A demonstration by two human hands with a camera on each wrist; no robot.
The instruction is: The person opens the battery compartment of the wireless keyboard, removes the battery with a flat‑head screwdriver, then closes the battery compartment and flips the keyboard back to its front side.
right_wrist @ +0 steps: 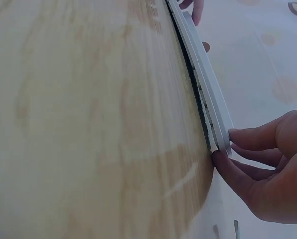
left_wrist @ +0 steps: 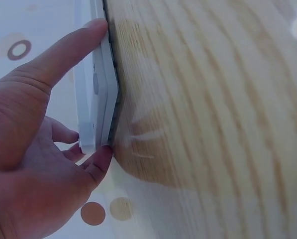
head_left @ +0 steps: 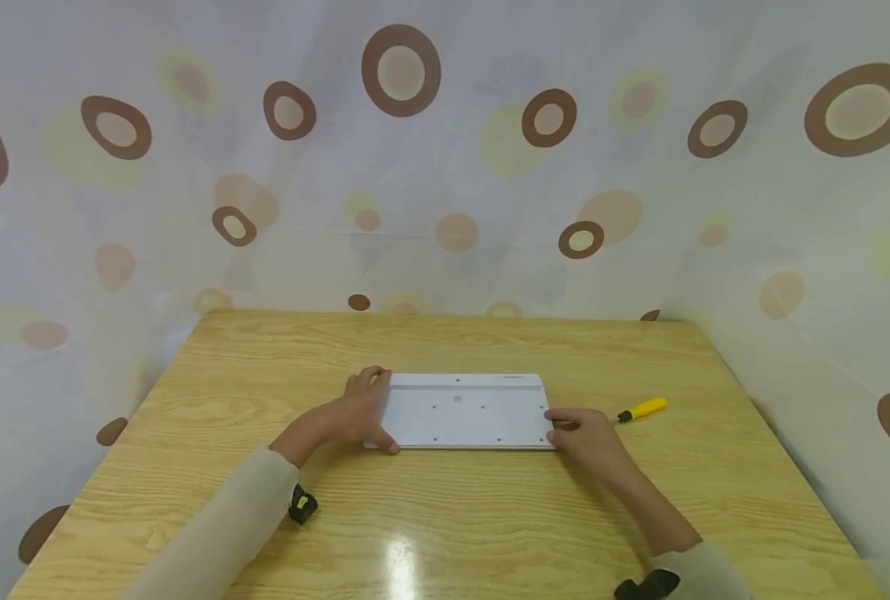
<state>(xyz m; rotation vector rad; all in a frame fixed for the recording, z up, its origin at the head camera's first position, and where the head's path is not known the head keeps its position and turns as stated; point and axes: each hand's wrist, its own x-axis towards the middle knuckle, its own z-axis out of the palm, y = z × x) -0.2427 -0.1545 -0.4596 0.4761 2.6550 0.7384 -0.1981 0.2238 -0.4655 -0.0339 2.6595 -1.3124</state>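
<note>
A white keyboard [head_left: 460, 417] lies face down on the table, its back dotted with several small screw holes or screws. Dark and white keys [right_wrist: 202, 99] show along its underside in the right wrist view. My left hand [head_left: 358, 408] grips the left end, thumb on the near edge and fingers at the far side. In the left wrist view, the left hand [left_wrist: 44, 134] spans the keyboard's end [left_wrist: 96, 89]. At the opposite end, my right hand [head_left: 586, 437] pinches the right edge; the right wrist view shows the right hand [right_wrist: 272, 169] with fingers on both faces of that corner.
A screwdriver [head_left: 646, 408] with a yellow and black handle lies right of the keyboard, its shaft partly behind the right hand. The wood-grain table [head_left: 445, 517] meets a patterned curtain [head_left: 445, 167] at the back and sides.
</note>
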